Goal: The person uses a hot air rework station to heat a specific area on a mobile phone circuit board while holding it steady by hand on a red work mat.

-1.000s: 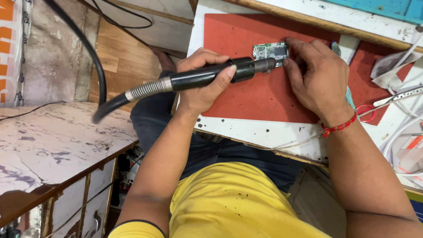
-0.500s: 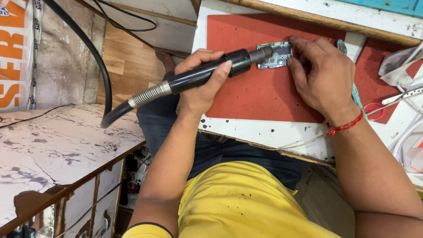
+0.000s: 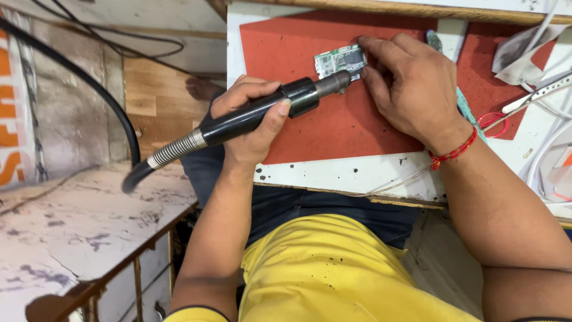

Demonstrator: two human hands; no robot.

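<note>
Where left hand [image 3: 253, 116] grips handpiece [image 3: 262, 110]

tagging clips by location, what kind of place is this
Probably a small electronics repair bench. The left hand holds a black hose-fed handpiece to a small circuit board that the right hand pins on a red work mat, with loose white cables nearby.

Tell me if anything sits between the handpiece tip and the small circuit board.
Nothing visible does. The black handpiece in the left hand reaches the circuit board, which the right hand pins from the other side.
</note>
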